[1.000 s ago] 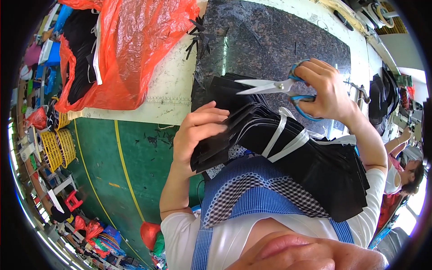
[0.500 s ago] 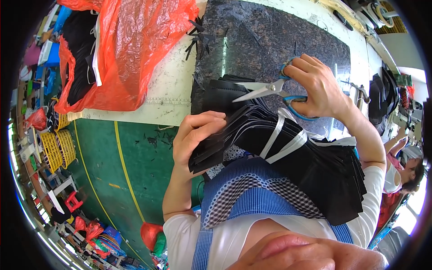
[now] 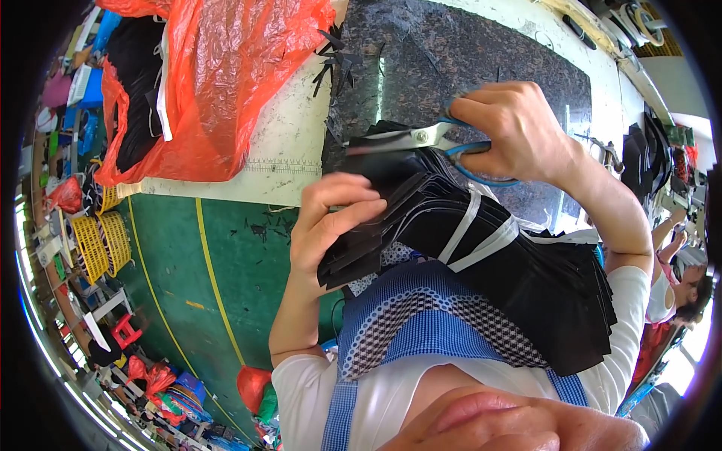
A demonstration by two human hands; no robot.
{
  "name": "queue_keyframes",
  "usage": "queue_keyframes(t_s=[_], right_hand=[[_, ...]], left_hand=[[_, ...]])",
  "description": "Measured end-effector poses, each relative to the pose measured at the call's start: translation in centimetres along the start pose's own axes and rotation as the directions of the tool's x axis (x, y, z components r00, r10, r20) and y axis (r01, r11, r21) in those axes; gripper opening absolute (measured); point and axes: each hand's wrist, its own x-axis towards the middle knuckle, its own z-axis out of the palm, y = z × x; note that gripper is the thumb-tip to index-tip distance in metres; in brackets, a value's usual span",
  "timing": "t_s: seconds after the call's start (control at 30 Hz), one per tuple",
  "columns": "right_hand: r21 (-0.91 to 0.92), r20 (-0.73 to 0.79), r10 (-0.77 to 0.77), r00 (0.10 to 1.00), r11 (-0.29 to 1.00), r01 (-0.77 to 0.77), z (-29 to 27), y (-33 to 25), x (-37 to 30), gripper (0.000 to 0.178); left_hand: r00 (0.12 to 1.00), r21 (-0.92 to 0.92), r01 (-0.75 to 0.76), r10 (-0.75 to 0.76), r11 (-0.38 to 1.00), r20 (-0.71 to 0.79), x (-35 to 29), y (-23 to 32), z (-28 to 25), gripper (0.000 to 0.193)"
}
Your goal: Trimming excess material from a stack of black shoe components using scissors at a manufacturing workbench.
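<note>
My right hand (image 3: 511,131) grips scissors (image 3: 423,137) with blue handles, fingers through the loops. Their blades, nearly closed and partly blurred, lie along the far edge of a black sheet (image 3: 391,167) at the front of a bundle. That bundle of thin black pieces (image 3: 553,301), fabric-like or leather-like, drapes across my lap and the table edge. A white band (image 3: 485,244) is tied round its middle. My left hand (image 3: 331,222) is closed on the bundle's left end, fingers on top; the thumb is hidden.
A dark speckled slab (image 3: 466,60) covers the white worktable (image 3: 282,135). Black offcuts (image 3: 335,60) lie by its left edge. A red plastic bag (image 3: 218,83) with black pieces sits far left. Yellow baskets (image 3: 101,244) stand beyond the green floor (image 3: 248,301). Another person (image 3: 677,278) is at the right.
The scissors have gone from wide apart to nearly closed and moved slightly left with my right hand. My left fingers have shifted slightly over the bundle's end.
</note>
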Motion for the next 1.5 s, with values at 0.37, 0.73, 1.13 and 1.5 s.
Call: queue_keyframes(t_s=[0.37,0.73,1.13,1.5], right_hand=[[0.206,0.219,0.404,0.888,0.871,-0.447,-1.7,1.0,-5.9,0.032],[-0.082,0.128,0.141,0.982,0.988,-0.131,-0.5,0.0,-5.0,0.048],[-0.095,0.079,0.022,0.997,0.995,-0.014,0.3,-0.9,-0.8,0.042],[0.18,0.226,0.393,0.891,0.882,-0.435,-1.1,0.2,-5.4,0.026]], left_hand=[[1.0,0.022,-0.011,0.01,1.0,0.016,-0.1,-0.9,0.0,0.029],[0.997,-0.117,0.044,-0.05,0.992,-0.054,-1.0,0.2,0.8,0.039],[0.993,-0.177,0.111,-0.116,0.978,-0.019,-0.7,0.9,0.5,0.042],[0.991,0.006,0.126,-0.127,0.992,0.048,-0.6,0.0,-0.2,0.039]])
